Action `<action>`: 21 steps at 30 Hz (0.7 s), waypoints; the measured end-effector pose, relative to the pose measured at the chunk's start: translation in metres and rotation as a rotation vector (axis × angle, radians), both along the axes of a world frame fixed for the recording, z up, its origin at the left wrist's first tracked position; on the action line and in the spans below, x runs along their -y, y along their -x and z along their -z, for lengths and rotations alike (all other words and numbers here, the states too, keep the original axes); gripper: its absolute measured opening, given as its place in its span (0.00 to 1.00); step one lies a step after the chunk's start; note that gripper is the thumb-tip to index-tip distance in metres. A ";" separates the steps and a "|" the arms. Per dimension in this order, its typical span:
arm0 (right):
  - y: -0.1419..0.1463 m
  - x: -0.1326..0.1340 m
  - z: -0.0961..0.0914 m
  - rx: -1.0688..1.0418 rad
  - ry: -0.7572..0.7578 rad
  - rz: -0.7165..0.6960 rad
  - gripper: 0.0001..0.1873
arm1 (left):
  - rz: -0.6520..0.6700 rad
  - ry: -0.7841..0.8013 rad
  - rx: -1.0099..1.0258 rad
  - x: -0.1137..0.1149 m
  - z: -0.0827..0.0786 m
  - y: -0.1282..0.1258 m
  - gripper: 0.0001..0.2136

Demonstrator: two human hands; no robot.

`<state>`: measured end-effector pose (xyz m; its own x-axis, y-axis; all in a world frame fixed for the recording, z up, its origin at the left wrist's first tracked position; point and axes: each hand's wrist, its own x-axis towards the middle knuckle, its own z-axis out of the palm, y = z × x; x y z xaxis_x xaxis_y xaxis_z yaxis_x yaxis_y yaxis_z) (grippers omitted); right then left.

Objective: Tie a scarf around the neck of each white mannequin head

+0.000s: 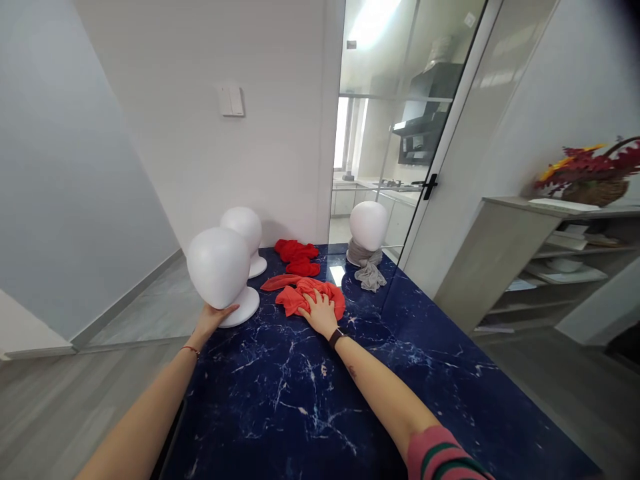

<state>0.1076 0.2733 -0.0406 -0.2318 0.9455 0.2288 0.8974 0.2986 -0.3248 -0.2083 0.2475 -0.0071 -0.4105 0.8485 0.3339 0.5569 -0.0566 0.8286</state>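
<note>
My left hand (213, 319) cups the neck of the nearest white foam mannequin head (219, 268), which stands on the dark blue marble table (300, 400). My right hand (320, 311) lies on a crumpled orange-red scarf (305, 295), fingers curled into the cloth. A second white head (243, 230) stands behind the first. A third white head (368, 225) at the back right wears a grey scarf (369, 269) round its neck. More red cloth (298, 257) lies piled near the wall.
A white wall with a light switch (231, 101) stands behind the table. A glass sliding door (430, 180) opens onto a kitchen. An open shelf unit (560, 260) with a flower basket (593, 177) stands at the right. Grey floor runs along the left.
</note>
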 end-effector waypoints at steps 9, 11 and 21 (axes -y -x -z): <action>-0.008 0.002 -0.008 -0.172 -0.153 0.092 0.37 | -0.252 0.174 0.028 0.010 -0.005 -0.019 0.32; -0.010 0.004 -0.013 -0.223 -0.215 0.131 0.32 | -0.494 0.214 0.008 0.026 0.003 -0.044 0.36; -0.026 -0.008 -0.004 -0.678 -0.407 0.403 0.18 | 0.254 -0.028 -0.592 0.052 0.045 -0.251 0.20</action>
<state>0.1340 0.2814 -0.0370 0.4092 0.7412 0.5321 0.6120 0.2095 -0.7626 0.0426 0.1957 -0.0524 0.0630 0.8827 0.4658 0.8860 -0.2643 0.3811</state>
